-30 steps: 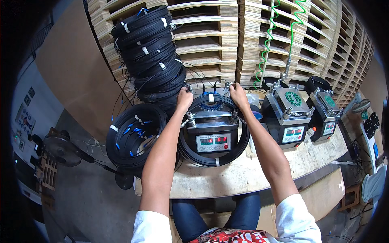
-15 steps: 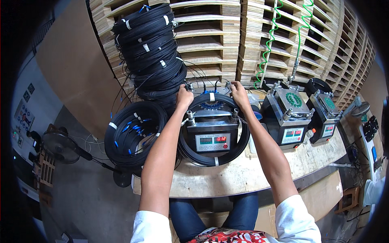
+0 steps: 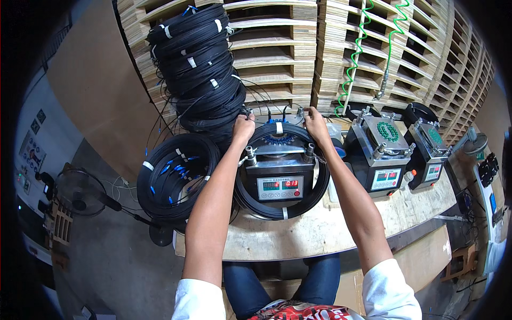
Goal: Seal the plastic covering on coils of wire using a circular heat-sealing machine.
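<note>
Machine (image 3: 279, 174), head view: stood on tabletop (image 3: 288, 240), ringed by black cable coil (image 3: 268, 212). Left hand (image 3: 244, 127) reached its rear-left post (image 3: 251, 112), right hand (image 3: 317, 127) its rear-right post (image 3: 300, 113), equally near; upright posts lay just inward of the fingers. Whether fingers clamped them could not be told.

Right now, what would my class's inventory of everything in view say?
Table: 1, pale wood, centre
Machines: 3, black and silver, on the table
Cable stack: 1, black, upper left
Cable pile: 1, black, below that stack
Connectors: several, blue, inside that pile
Cable loop: 1, black, around nearest machine
Rear coils: 2, black, behind other machines
Hoses: 2, green, upper right
Pallets: uncountable, tan, background
Fans: 2, greyish, far left, far right
Sleeves: 2, white, lower edge
Left hand: 1, bare, nearest machine's back left
Right hand: 1, bare, same machine's back right
</note>
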`<state>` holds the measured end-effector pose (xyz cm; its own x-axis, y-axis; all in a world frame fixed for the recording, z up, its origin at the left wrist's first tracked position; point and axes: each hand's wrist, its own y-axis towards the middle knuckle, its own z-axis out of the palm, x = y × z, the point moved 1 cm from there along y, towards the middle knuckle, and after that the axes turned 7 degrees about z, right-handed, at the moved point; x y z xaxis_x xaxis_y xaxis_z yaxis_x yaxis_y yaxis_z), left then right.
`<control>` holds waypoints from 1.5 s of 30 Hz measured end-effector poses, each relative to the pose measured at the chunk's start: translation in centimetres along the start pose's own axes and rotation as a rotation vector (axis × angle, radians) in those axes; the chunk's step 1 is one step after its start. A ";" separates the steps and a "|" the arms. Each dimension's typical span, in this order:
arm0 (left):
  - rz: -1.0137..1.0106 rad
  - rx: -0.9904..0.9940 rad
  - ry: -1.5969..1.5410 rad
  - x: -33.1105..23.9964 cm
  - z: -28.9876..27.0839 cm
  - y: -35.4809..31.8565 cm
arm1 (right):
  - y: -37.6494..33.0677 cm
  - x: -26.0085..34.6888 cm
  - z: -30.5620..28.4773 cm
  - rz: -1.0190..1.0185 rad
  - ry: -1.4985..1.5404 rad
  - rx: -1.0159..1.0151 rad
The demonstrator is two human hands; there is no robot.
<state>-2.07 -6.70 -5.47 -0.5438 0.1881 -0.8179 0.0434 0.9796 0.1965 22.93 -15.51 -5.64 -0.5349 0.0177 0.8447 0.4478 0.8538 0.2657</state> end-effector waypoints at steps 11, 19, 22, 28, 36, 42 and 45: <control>0.049 0.044 -0.094 -0.7 -0.6 -1.1 | -0.2 0.3 0.2 0.047 -0.082 -0.048; -0.027 -0.026 -0.026 -0.7 -0.1 -0.8 | 0.2 -0.2 0.0 -0.014 -0.056 -0.006; -0.019 -0.022 0.001 0.0 -0.6 -0.7 | 0.0 -0.3 0.4 -0.042 0.008 0.011; 0.097 -0.018 -0.039 0.1 -0.8 -0.5 | 0.0 -0.1 0.5 -0.016 0.084 -0.055; 0.048 -0.006 -0.115 -0.2 -1.1 -1.1 | -1.2 2.0 0.1 0.085 -0.141 -0.074; -0.007 -0.004 -0.013 -0.8 -0.7 -1.2 | 0.5 -0.6 0.4 -0.037 -0.022 -0.042; 0.016 -0.064 0.042 -0.8 -1.5 -1.1 | 1.1 -1.0 1.2 -0.058 0.053 -0.002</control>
<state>-2.93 -8.00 -4.23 -0.5786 0.1993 -0.7909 -0.0006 0.9696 0.2447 23.14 -13.92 -6.78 -0.5214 -0.0597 0.8512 0.4184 0.8515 0.3161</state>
